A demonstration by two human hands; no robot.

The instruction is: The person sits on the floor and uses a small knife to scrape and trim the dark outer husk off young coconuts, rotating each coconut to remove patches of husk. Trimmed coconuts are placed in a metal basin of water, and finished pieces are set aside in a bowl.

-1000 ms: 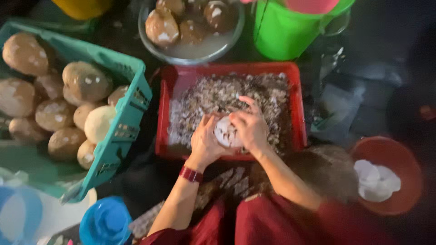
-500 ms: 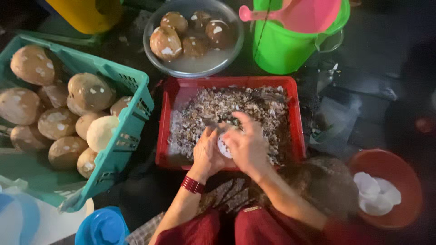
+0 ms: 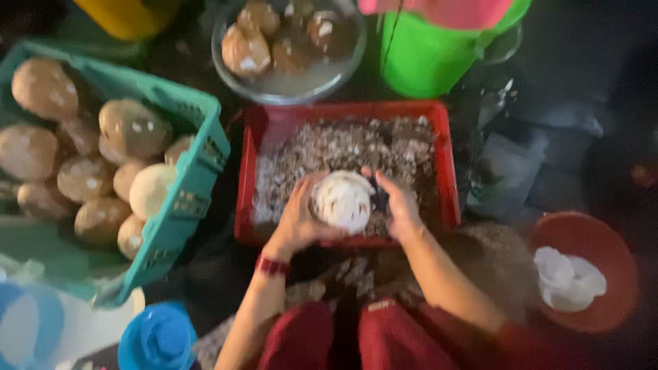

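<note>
Both hands, L & R, gripping white peeled coconut over red tray w/ shavings.

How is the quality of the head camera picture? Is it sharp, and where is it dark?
The head view is soft with motion blur; edges of the left hand, the right hand and the white peeled coconut between them smear. Light falls on the red tray and the teal crate; the right side and the corners sink into shadow. No strong glare shows.
</note>
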